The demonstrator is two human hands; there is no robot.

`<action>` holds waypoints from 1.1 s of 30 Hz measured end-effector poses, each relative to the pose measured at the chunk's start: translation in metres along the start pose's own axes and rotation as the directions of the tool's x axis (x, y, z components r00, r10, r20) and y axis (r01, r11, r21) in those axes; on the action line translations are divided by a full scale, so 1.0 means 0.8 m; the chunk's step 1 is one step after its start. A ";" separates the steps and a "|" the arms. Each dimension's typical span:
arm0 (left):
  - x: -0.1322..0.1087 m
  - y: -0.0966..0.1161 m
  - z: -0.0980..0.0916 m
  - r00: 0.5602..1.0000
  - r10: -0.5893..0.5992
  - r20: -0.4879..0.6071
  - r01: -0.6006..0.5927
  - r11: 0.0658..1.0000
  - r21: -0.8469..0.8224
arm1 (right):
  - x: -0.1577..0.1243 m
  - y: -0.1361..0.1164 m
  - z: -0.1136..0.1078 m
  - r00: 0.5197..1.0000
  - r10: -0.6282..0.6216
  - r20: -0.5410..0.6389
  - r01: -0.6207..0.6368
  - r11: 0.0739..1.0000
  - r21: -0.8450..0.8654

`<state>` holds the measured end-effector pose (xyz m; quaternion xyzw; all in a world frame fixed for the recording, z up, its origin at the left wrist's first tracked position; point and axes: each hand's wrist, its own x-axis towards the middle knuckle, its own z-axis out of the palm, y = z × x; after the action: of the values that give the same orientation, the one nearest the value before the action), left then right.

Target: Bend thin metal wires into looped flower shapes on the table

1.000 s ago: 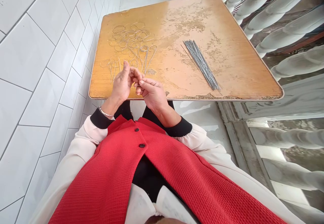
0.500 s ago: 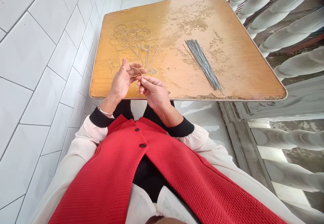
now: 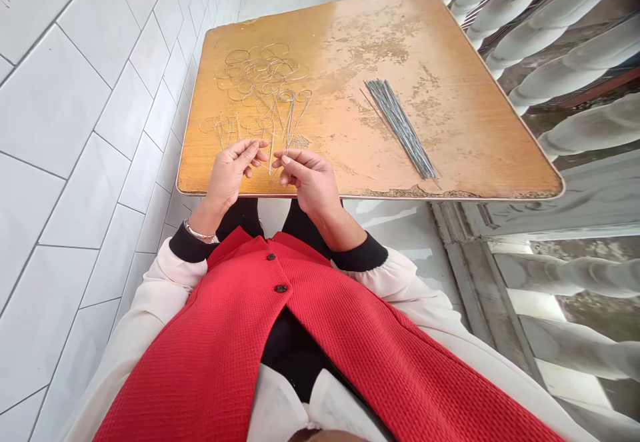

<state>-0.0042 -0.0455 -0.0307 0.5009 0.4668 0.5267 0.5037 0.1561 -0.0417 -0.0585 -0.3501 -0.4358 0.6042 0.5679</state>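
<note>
Near the front edge of the worn wooden table (image 3: pixel 345 155), my left hand (image 3: pixel 233 169) is closed with thumb against fingertips; whatever lies in that pinch is too fine to make out. A short gap to its right, my right hand (image 3: pixel 313 179) pinches a thin metal wire, mostly hidden by the fingers. Just beyond my hands lie bent wires with looped ends (image 3: pixel 290 105). A tangle of curled wires (image 3: pixel 265 69) spreads behind them, and smaller looped wires (image 3: pixel 227 125) lie to the left.
A bundle of straight grey wires (image 3: pixel 400 129) lies at the right of the table, one wire (image 3: pixel 373 105) slightly apart. White tiled wall (image 3: pixel 65 129) runs along the left. A pale balustrade (image 3: pixel 565 82) stands to the right.
My left hand has gone from spread, raised fingers around the wire to a pinch, and sits slightly lower. The right hand has shifted slightly right, keeping its pinch.
</note>
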 end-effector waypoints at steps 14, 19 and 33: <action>-0.003 -0.010 0.021 0.989 0.118 -0.087 -0.104 0.983 0.149 | 0.011 -0.014 -0.003 0.962 -0.272 0.004 0.250 0.881 -0.402; 0.001 -0.013 0.029 0.993 0.078 -0.084 -0.070 0.993 0.095 | 0.011 -0.007 -0.001 0.968 -0.251 -0.032 0.229 0.924 -0.305; -0.002 0.009 0.014 0.992 0.121 0.044 -0.128 0.936 0.328 | 0.020 -0.028 -0.019 0.907 -0.354 0.229 0.411 0.620 -0.668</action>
<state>0.0065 -0.0473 -0.0230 0.6128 0.5098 0.4661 0.3838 0.1773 -0.0247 -0.0423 -0.4155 -0.7174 0.2701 0.4896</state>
